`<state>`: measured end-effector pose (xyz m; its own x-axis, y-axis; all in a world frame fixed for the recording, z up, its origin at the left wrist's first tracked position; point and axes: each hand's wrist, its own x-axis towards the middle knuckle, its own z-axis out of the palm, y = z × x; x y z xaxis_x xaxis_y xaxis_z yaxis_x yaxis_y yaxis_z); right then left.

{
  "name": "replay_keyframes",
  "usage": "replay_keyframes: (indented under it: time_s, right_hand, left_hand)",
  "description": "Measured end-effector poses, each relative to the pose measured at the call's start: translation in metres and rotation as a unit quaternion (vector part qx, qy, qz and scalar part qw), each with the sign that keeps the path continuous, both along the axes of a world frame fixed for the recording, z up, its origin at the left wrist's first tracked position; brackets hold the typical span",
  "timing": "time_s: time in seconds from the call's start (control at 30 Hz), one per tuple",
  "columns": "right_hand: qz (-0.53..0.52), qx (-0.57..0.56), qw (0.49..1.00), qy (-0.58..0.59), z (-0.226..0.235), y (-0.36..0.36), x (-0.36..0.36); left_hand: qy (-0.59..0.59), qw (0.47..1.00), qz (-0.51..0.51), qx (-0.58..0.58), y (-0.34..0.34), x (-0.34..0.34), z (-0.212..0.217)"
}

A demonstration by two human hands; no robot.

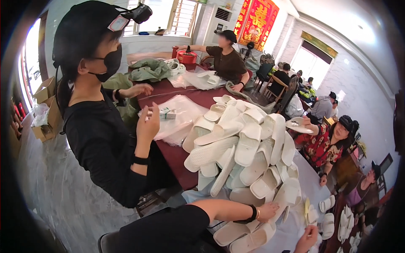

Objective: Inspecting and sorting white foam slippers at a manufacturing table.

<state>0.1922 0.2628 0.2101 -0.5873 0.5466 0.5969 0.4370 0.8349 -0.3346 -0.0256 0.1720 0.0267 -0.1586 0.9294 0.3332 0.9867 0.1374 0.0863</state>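
A tall pile of white slippers covers the near end of a long table. My left hand reaches in from the lower edge, in a black sleeve with a black wristband. Its fingers curl over a white slipper at the foot of the pile. Only part of my right hand shows at the bottom edge, beside loose white slippers. A small yellow paper slip lies just above it. I cannot make out whether that hand holds anything.
A person in black with a face mask stands close on the left, hands raised over clear plastic bags on the dark red table. Other people sit along the far and right sides. Cardboard boxes stand at the left wall.
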Motion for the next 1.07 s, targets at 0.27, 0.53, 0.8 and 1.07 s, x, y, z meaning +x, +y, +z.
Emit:
replay_keyframes:
  time_s: [0.27, 0.53, 0.8, 1.07]
  right_hand:
    - [0.068, -0.144, 0.984, -0.077, -0.156, -0.004, 0.051]
    - [0.044, -0.164, 0.985, -0.030, -0.245, -0.020, 0.073]
    - [0.029, -0.143, 0.989, -0.018, -0.243, -0.026, 0.069]
    - [0.018, -0.159, 0.987, -0.002, -0.247, -0.028, 0.066]
  left_hand:
    - [-0.176, 0.973, -0.122, 0.086, -0.113, 0.029, 0.046]
    - [-0.572, 0.774, -0.182, -0.201, -0.252, 0.046, 0.017]
    - [-0.439, 0.773, 0.006, -0.457, -0.305, 0.020, -0.097]
    - [-0.394, 0.880, 0.129, -0.233, -0.368, -0.008, -0.212]
